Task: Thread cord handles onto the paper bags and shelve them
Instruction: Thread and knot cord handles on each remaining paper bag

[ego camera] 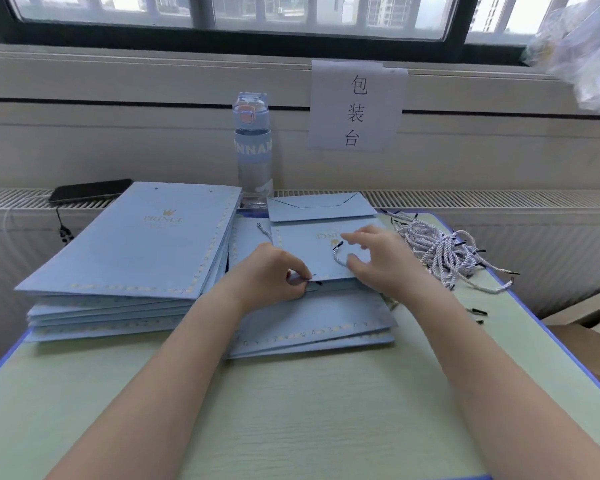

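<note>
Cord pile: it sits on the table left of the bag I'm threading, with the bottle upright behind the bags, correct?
Not quite. The head view shows the cord pile on the table to the right of the bag, not left of it, beside the right hand, which is pinching a cord. The bottle does stand upright behind the bags.

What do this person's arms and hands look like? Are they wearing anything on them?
Both forearms are bare as far as the frame's lower edge, and no sleeve shows. The left hand and the right hand wear no gloves. No watch, bracelet or ring is visible on the wrists or on the fingers that show.
</note>
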Motion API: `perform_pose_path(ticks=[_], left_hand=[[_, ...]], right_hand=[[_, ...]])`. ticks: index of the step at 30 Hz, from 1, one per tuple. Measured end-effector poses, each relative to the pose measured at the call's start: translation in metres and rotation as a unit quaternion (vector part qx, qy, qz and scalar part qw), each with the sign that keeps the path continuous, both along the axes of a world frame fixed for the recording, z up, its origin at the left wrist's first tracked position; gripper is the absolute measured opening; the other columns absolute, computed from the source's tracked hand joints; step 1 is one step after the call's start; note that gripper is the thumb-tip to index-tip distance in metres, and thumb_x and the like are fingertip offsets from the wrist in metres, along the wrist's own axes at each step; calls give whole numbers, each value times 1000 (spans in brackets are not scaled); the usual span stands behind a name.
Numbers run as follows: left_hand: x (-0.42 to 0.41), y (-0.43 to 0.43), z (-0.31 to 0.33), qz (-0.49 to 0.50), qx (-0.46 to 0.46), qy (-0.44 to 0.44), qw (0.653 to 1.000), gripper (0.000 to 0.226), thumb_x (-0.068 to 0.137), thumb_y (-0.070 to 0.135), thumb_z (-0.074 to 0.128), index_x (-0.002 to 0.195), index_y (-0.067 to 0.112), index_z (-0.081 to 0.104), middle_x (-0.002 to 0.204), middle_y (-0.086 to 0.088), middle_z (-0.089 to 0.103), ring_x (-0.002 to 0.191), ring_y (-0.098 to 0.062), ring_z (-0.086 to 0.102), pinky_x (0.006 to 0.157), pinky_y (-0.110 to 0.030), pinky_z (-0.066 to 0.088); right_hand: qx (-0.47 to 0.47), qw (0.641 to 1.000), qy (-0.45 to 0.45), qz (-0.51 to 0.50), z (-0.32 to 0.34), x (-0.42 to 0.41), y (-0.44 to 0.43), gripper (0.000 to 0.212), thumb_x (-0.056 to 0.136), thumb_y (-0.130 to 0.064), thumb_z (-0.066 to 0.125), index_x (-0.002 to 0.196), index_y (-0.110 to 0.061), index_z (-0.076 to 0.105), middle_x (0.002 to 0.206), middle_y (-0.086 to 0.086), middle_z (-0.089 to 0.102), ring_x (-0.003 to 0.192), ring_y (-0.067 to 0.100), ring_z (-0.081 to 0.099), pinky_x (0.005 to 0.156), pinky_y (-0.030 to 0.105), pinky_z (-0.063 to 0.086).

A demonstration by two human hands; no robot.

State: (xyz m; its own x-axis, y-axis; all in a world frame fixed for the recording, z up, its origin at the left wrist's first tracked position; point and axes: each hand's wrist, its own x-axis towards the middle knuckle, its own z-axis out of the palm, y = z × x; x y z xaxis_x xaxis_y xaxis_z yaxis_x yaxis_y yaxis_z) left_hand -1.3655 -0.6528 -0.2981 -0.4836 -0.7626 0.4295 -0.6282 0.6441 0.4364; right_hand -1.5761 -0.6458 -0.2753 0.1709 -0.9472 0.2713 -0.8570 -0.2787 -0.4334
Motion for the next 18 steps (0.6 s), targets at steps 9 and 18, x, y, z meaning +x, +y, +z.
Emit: perform_pose_path(ticks=[9,18], left_hand=[[2,4,0,23,-46,-12,999,14,73,29,68,81,23,77,65,8,70,53,-11,54,58,-28,49],[1,6,2,28,-34,-8,999,12,76,23,73,84,16,78,75,4,74,56,-10,58,64,-27,51]], right_hand=[[-23,998,-53,7,-21,13,-10,11,94,-7,50,99,-6,58,87,6,63,80,22,56,69,23,38],[-3,992,-114,57,-15,10,-2,17,86,-10,66,100,-10,74,92,2,68,83,11,58,73,1,35]])
